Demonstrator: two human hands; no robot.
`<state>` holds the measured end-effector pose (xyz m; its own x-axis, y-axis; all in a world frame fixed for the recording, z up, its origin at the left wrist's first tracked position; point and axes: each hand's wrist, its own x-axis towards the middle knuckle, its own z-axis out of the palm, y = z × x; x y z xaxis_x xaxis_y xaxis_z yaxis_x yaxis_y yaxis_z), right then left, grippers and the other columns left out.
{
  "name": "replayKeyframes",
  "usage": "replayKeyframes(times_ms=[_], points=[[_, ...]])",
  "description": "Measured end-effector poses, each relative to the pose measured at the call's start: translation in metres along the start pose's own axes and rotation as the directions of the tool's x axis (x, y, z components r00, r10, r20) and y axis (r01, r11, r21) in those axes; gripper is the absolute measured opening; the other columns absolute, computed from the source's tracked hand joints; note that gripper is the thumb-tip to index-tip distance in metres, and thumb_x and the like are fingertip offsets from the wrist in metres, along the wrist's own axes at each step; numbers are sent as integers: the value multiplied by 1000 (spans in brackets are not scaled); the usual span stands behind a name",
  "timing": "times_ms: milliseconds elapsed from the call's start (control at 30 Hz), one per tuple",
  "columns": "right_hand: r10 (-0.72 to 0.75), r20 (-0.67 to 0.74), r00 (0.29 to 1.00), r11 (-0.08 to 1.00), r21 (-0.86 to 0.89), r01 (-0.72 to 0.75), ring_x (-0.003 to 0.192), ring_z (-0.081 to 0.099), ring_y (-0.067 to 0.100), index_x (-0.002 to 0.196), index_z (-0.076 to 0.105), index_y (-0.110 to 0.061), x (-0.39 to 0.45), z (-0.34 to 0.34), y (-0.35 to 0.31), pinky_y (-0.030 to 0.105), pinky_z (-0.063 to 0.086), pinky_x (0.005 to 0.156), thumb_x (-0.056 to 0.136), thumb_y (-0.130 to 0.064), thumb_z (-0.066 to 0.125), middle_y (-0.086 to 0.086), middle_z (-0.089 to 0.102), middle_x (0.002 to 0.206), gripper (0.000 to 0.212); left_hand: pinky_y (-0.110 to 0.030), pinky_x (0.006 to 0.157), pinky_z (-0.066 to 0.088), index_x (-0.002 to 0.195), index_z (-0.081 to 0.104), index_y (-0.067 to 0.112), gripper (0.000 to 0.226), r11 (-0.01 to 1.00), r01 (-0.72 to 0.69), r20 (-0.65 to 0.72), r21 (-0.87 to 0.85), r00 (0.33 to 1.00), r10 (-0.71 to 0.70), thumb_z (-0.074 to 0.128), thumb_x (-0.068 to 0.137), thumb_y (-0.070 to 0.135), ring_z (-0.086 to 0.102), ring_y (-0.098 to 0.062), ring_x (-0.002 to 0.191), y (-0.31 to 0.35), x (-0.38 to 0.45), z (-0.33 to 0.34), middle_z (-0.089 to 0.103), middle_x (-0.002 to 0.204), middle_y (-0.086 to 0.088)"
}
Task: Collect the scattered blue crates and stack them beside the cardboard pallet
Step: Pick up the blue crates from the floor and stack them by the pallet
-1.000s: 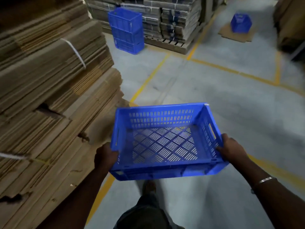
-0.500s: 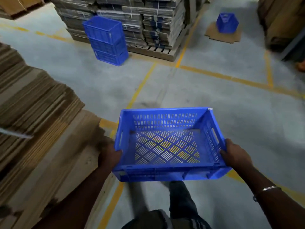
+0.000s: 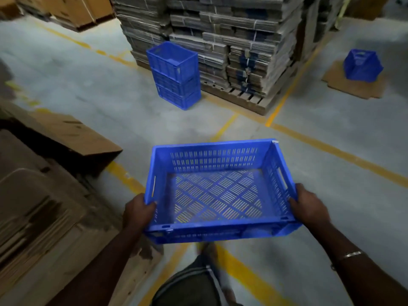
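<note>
I carry an empty blue crate (image 3: 218, 193) level in front of me above the floor. My left hand (image 3: 138, 212) grips its left side wall and my right hand (image 3: 309, 206) grips its right side wall. Ahead, a stack of three blue crates (image 3: 175, 74) stands on the floor against the left corner of the cardboard pallet (image 3: 238, 47). Another blue crate (image 3: 362, 65) lies overturned on a flat cardboard sheet (image 3: 355, 85) at the far right.
Piles of flattened cardboard (image 3: 44, 195) fill the near left, with a loose box (image 3: 72, 133) at their corner. Yellow floor lines (image 3: 331, 149) cross the grey concrete. More cartons (image 3: 72, 9) stand at the far left.
I have walked forward past the left cardboard piles. The crate stack and pallet are nearer and more central. Both hands keep the same hold on the carried crate.
</note>
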<state>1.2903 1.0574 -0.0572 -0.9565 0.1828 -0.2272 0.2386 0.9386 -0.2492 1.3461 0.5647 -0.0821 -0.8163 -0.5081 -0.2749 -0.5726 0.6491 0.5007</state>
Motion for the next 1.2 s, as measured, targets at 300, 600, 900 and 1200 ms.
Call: replayKeyframes(times_ms=[300,600,900,1200], points=[[-82,108,991,996,-25,85,89,64,39,105,41,-19,238,-5,-97,40,49,69,87,-32,51,19,64,102,25,-41,79,52,103,66,14,32,993,115,-14,28,993,-115,72,83,39,67,-38,97,72,180,9,72,102,-18],[-155,151,976,988,10,156,86,63,37,121,44,-23,436,-44,-186,41,52,70,87,-33,53,15,65,100,36,-41,76,52,98,65,13,28,988,152,-57,28,987,-151,70,85,37,67,-38,95,175,341,-8,71,98,-17],[-252,190,949,963,146,227,80,66,31,123,44,-33,647,-59,-292,43,57,69,85,-39,52,9,69,98,40,-39,73,51,100,66,15,29,972,215,-75,90,975,-208,70,85,39,67,-36,93,250,523,-24,71,95,-14],[-332,176,927,937,175,303,82,66,30,119,49,-35,827,-85,-441,39,53,68,82,-47,54,4,68,90,39,-35,66,41,100,67,8,25,969,248,-175,-14,953,-247,71,89,30,65,-36,81,300,683,-58,72,93,-18]])
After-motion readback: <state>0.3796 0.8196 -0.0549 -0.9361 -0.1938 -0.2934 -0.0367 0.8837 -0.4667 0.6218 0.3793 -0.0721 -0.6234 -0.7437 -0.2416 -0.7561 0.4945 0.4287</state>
